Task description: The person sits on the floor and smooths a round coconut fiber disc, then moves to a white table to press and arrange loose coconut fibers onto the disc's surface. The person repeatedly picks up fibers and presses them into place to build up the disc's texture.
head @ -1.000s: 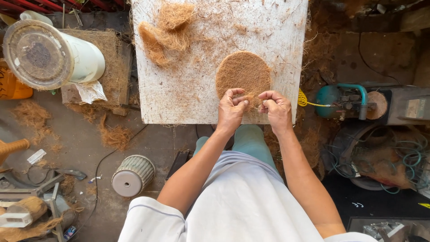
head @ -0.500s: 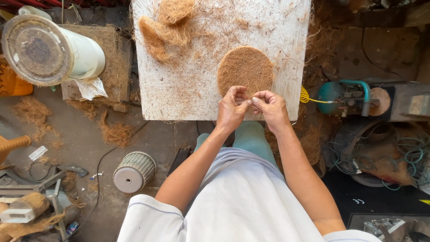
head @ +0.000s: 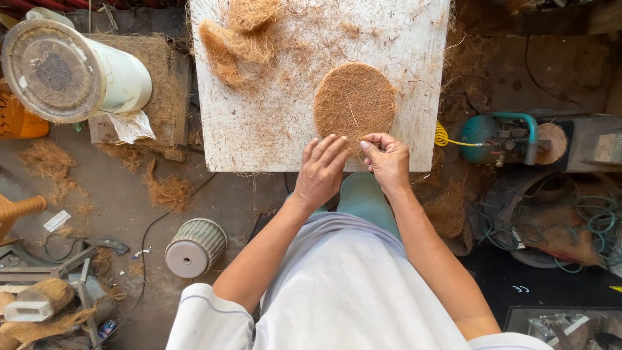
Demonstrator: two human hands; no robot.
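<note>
On the white board, near its front edge: a round, flat disc of brown coir fibre, lying straight ahead of the person and touching both hands at its near rim.
Disc shape: round, so no long axis; it lies flat on the board.
Left hand: laid flat, fingers stretched forward together, tips resting at the disc's near-left rim; it grips nothing.
Right hand: fingers curled in a pinch at the disc's near edge, probably on a few loose fibres, though the strands are too fine to be sure.
Nearer hand: both reach the rim; the right sits a little closer under the disc's middle.
Loose fibre clumps: at the board's far left corner, well apart from the hands.
Containers: a white bucket on its side left of the board, contents unclear; a small ribbed pot tipped over on the floor, its base showing.
</note>
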